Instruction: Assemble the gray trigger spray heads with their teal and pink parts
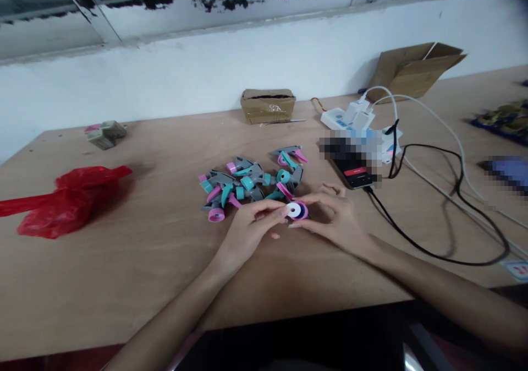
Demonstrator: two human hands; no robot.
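the left hand (pixel 247 221) pinches a white disc (pixel 294 211) at the mouth of a pink-rimmed cap (pixel 305 210), which the right hand (pixel 341 212) grips between thumb and fingers; the two meet just above the bench (pixel 165 272), in front of a pile of grey, teal and pink trigger pieces (pixel 247 183). the disc overlaps the cap's dark opening, so this one looks part-way, not yet seated. how many of the pile are done i can't fairly tell, as few openings face the camera. of the containers, a red plastic bag (pixel 74 208) lies bunched at the left, a small carton (pixel 268 109) has a slit along its top, and a larger carton (pixel 406 79) stands with flaps up; their contents don't show.
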